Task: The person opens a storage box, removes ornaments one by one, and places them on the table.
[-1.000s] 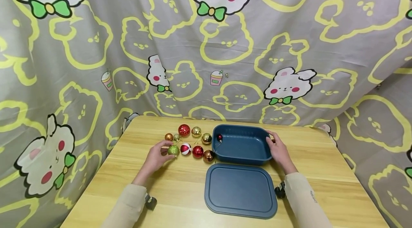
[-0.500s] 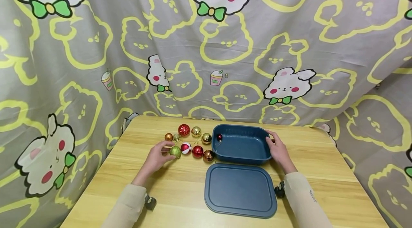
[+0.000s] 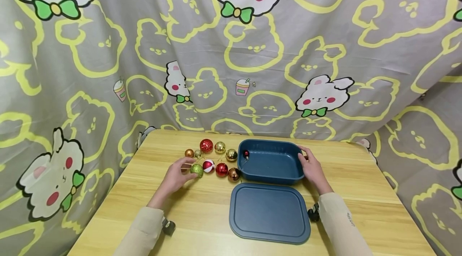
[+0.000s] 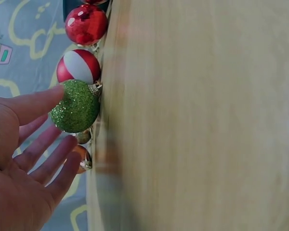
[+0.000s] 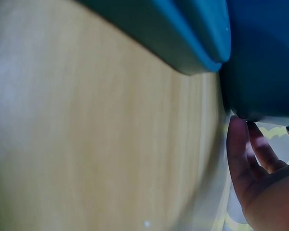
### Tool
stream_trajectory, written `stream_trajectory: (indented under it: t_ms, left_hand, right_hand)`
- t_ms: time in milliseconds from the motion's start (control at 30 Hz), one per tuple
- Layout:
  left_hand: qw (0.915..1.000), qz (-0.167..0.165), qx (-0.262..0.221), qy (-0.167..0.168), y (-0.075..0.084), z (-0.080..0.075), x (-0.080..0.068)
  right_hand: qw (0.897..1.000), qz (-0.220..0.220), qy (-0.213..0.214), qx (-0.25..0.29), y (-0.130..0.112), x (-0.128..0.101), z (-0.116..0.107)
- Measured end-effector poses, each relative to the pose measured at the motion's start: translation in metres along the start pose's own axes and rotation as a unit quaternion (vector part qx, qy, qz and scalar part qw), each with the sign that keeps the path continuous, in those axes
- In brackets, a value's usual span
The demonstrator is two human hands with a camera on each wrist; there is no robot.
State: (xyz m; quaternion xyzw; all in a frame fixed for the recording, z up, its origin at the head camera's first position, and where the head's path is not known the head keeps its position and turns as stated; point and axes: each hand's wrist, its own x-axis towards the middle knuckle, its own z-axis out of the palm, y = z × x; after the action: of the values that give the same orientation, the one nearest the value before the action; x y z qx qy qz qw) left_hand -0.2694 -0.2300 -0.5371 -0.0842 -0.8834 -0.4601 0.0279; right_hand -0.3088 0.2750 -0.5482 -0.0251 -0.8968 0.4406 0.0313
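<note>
A green glitter Christmas ball [image 3: 196,170] sits at the near left end of a group of baubles. My left hand [image 3: 177,175] is around its left side, the thumb [image 4: 41,103] touching it and the other fingers spread and nearly straight. Just beyond it lies a red-and-white striped ball [image 4: 79,66]. My right hand [image 3: 314,169] holds the right end wall of a dark blue rectangular container [image 3: 272,175], its fingers [image 5: 238,149] against the outside. Inside the container, at its left end, is a tiny red bauble [image 3: 246,153].
A matching blue lid [image 3: 270,214] lies flat in front of the container. Red [image 3: 221,169], gold [image 3: 232,155] and copper baubles [image 3: 234,174] stand close to the container's left side. A patterned curtain [image 3: 216,47] rises behind the wooden table [image 3: 195,216].
The green glitter ball has moved slightly right, closer to the striped ball, and my left hand's fingers now sit less around it. My right hand and the container stay in place.
</note>
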Motion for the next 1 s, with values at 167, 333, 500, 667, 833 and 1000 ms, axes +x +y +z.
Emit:
stream_trajectory:
  t_ms: [167, 333, 500, 667, 833, 1000]
  left_hand:
    - [0.9992, 0.011, 0.036, 0.011, 0.006, 0.001, 0.0]
    - [0.9981, 0.021, 0.052, 0.025, 0.02, 0.004, 0.0]
    - [0.9971, 0.043, 0.052, 0.035, 0.036, 0.012, 0.0]
    - [0.9966, 0.059, 0.049, 0.031, 0.049, 0.021, 0.003]
    - [0.9959, 0.077, 0.036, 0.03, 0.058, 0.029, 0.006]
    - [0.9959, 0.082, 0.026, 0.029, 0.066, 0.035, 0.007]
  right_hand:
    - [1.0, -0.004, -0.003, -0.001, -0.002, 0.001, -0.001]
    - [1.0, -0.007, -0.006, -0.011, -0.003, 0.001, -0.002]
    - [0.999, -0.032, -0.006, -0.039, -0.003, 0.004, -0.004]
    - [0.995, -0.061, 0.002, -0.084, -0.005, 0.006, -0.007]
    - [0.995, -0.043, 0.01, -0.095, -0.007, 0.004, -0.011]
    - [0.995, -0.023, 0.017, -0.096, -0.007, 0.001, -0.017]
